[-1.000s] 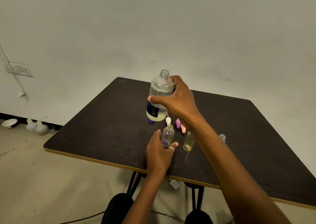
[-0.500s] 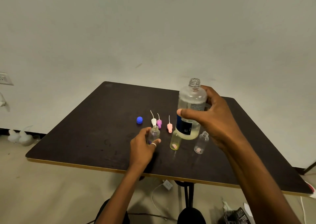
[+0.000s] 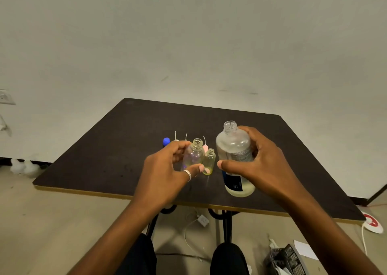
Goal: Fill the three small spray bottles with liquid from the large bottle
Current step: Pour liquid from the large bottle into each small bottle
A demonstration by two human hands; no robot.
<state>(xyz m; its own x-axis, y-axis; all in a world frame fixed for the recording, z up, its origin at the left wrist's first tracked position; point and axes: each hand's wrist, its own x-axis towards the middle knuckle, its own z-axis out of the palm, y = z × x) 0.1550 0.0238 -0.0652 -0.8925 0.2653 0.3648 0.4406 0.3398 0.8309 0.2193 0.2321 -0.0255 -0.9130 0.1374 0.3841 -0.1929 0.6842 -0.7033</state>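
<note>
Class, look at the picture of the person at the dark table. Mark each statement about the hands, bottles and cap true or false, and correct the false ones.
1. The right hand grips the large bottle. True.
2. The large bottle has its cap screwed on. False: its neck is open, with no cap on it.
3. The left hand holds a small clear bottle. True.
4. The blue cap lies on the floor. False: it sits on the table, beyond the left hand.
</note>
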